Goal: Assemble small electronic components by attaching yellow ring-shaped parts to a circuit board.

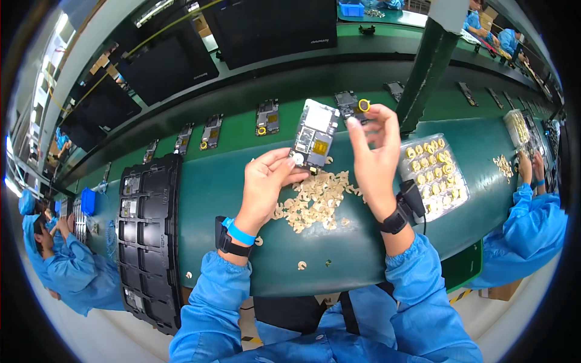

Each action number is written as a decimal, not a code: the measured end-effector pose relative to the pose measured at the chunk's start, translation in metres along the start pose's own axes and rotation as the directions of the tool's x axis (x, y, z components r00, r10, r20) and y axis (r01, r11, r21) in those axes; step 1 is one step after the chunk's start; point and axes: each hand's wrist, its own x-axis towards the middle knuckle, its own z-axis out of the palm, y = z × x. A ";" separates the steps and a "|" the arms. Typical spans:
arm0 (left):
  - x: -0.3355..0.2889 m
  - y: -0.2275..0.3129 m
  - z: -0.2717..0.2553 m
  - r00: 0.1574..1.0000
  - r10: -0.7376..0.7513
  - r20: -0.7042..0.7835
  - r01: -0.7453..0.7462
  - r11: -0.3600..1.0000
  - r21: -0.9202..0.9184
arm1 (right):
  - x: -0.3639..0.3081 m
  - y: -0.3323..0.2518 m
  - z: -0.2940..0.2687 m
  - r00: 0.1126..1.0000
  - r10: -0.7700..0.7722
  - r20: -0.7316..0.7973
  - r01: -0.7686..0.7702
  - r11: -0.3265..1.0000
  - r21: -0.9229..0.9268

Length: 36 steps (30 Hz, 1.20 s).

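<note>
My left hand (266, 181) grips a phone circuit board (314, 136) by its lower end, tilted up above the table. The board carries a large silver-white plate, a gold patch and a white round spot beside my thumb. My right hand (376, 154) is raised to the right of it, with a small round yellow-rimmed disc (364, 105) at the thumb and index fingertips. The other fingers are loosely curled. Below both hands lies a loose pile of small cream-coloured C-shaped pieces (318, 202).
A clear tray (457, 196) of round yellow parts lies at the right. Black slotted trays (145, 236) stand at the left. Several circuit boards (267, 117) line the green belt beyond the table. A green post (430, 69) rises behind my right hand. Co-workers sit on both sides.
</note>
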 end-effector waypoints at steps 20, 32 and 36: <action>0.008 0.002 -0.007 0.990 0.065 0.124 -0.067 0.998 0.014 | -0.020 -0.005 0.014 0.703 0.253 0.664 -0.381 0.923 0.052; 0.002 0.003 0.002 0.992 0.076 0.105 -0.076 0.997 0.002 | -0.024 -0.010 0.009 0.743 0.256 0.618 -0.340 0.940 0.019; 0.001 0.004 0.002 0.992 0.089 0.091 -0.090 0.996 0.000 | -0.027 -0.009 0.012 0.761 0.236 0.605 -0.335 0.941 0.055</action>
